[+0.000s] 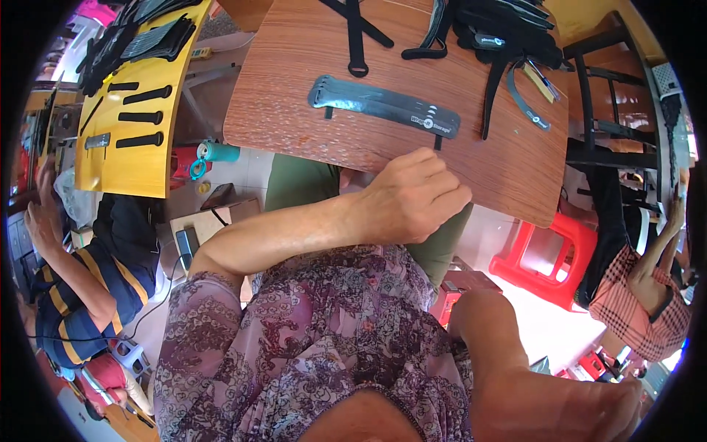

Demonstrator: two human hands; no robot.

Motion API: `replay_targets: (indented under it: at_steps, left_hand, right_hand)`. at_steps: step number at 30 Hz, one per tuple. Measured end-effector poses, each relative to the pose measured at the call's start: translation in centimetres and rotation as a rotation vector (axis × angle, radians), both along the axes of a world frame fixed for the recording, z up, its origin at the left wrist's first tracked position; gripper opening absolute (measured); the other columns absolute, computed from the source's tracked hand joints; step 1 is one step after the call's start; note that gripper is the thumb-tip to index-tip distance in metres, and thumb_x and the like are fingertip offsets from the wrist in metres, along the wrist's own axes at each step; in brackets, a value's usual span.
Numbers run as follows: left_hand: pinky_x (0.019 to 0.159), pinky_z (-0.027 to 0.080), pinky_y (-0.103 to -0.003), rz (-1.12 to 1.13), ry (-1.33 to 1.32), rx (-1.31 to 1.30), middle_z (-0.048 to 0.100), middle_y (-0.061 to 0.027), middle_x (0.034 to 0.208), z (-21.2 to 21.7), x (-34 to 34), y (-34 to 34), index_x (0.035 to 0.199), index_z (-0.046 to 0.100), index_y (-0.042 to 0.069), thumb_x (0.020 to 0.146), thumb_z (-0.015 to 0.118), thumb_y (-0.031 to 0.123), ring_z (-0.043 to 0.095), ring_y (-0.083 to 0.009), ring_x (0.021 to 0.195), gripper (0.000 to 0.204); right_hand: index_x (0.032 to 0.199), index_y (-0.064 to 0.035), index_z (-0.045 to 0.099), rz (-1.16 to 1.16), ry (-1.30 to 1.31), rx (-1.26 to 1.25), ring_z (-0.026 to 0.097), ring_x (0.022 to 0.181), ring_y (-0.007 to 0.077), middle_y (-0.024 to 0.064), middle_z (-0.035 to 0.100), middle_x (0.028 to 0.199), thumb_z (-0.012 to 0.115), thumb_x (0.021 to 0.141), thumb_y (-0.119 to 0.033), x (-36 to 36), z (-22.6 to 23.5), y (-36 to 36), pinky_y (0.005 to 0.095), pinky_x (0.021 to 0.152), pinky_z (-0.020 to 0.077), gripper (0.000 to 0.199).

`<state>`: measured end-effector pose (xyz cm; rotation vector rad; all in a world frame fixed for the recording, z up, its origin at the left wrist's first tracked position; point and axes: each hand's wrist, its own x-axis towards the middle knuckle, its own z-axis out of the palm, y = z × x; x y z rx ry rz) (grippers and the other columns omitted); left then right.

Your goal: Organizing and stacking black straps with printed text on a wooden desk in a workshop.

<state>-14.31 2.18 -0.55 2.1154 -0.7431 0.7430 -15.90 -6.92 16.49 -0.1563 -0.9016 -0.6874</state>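
Note:
My left hand (416, 195) is closed at the near edge of the brown wood-grain table (280, 118), knuckles up. Its fingertips face away, so whatever they pinch, if anything, is hidden. Just beyond it lies a long glossy dark-grey band (383, 104) with white printing near its right end. Short black tabs stick out from under the band. My right hand (596, 412) is raised at the lower right, away from the table, with its fingers blurred and partly cut off.
Black straps (356, 44) and a dark strap pile (501, 29) lie at the table's far side, beside a printed grey strip (526, 103). A yellow table (125, 169) on the left carries more straps. A red stool (545, 258) stands right; people sit on both sides.

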Motion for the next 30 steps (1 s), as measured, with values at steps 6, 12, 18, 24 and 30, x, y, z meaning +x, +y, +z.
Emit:
replay_targets:
  at_steps: [6, 12, 18, 24, 30]
  left_hand:
    - [0.060, 0.042, -0.032, -0.012, 0.053, 0.049, 0.056, -0.0051, 0.074, -0.8, 0.4, -1.3, 0.087, 0.061, 0.001, 0.062, 0.064, 0.004, 0.053, -0.0206, 0.066, 0.026]
    - [0.060, 0.042, -0.032, -0.052, 0.082, 0.072, 0.056, -0.0052, 0.072, -0.8, 1.2, -2.2, 0.086, 0.060, 0.002, 0.062, 0.063, 0.004, 0.053, -0.0204, 0.065, 0.024]
    - [0.059, 0.043, -0.033, -0.080, 0.077, 0.076, 0.059, -0.0062, 0.073, -0.4, 1.9, -2.1, 0.084, 0.061, 0.001, 0.063, 0.064, 0.003, 0.055, -0.0218, 0.065, 0.022]
    - [0.059, 0.042, -0.035, 0.040, 0.025, 0.088, 0.057, -0.0071, 0.070, 0.9, 3.6, 0.6, 0.082, 0.059, 0.003, 0.068, 0.062, 0.004, 0.055, -0.0238, 0.065, 0.015]
    - [0.063, 0.044, -0.036, 0.127, 0.144, 0.139, 0.062, -0.0105, 0.077, 2.6, 7.3, 0.6, 0.089, 0.063, 0.003, 0.074, 0.064, 0.004, 0.059, -0.0294, 0.071, 0.015]
  right_hand:
    - [0.116, -0.0037, 0.046, -0.262, 0.148, -0.557, 0.043, 0.094, 0.0193, 0.0049, 0.048, 0.099, 0.059, 0.085, -0.024, -1.7, -0.9, -4.1, 0.0318, 0.084, 0.0355, 0.039]
    - [0.114, -0.0180, 0.045, -0.180, 0.160, -0.724, 0.041, 0.099, 0.0136, 0.0014, 0.047, 0.101, 0.063, 0.081, -0.030, -2.3, -1.5, -6.1, 0.0299, 0.089, 0.0338, 0.040]
    - [0.110, -0.0132, 0.048, -0.607, 0.146, -0.935, 0.044, 0.098, 0.0188, 0.0042, 0.051, 0.100, 0.056, 0.076, -0.041, -0.7, -3.6, -7.3, 0.0418, 0.086, 0.0361, 0.044]
    - [0.097, -0.0041, 0.061, -1.244, 0.257, -1.529, 0.049, 0.085, 0.0281, 0.0082, 0.056, 0.094, 0.073, 0.066, -0.010, 6.6, -10.4, -8.4, 0.0383, 0.076, 0.0375, 0.034]
    - [0.091, -0.0056, 0.062, -1.342, 0.442, -1.950, 0.049, 0.083, 0.0285, 0.0092, 0.056, 0.088, 0.073, 0.068, -0.015, 10.9, -17.5, -8.3, 0.0385, 0.071, 0.0374, 0.028]
